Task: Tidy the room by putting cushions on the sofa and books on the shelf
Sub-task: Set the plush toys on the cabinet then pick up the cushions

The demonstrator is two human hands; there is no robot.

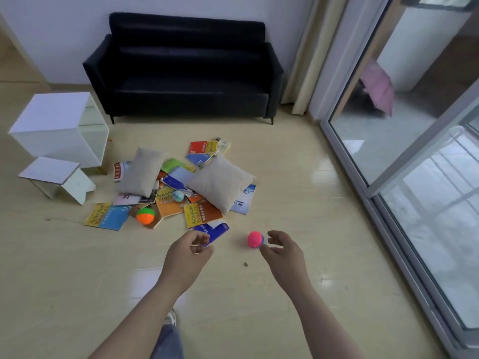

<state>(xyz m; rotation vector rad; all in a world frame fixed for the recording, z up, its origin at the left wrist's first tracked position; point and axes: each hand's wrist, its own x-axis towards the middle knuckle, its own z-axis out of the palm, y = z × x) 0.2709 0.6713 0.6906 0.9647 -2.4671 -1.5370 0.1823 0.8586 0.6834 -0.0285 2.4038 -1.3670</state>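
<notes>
Apparently empty, left hand and right hand hover near books.

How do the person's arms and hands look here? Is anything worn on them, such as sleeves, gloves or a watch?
The left forearm and the right forearm are bare to the frame edge; no sleeves show. The left hand and the right hand carry no gloves, rings or watch that I can see. Lower down, a grey-blue trouser leg and a light shoe show.

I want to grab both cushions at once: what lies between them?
Head view: books, one green, one dark blue, lie between the left cushion and right cushion.
</notes>
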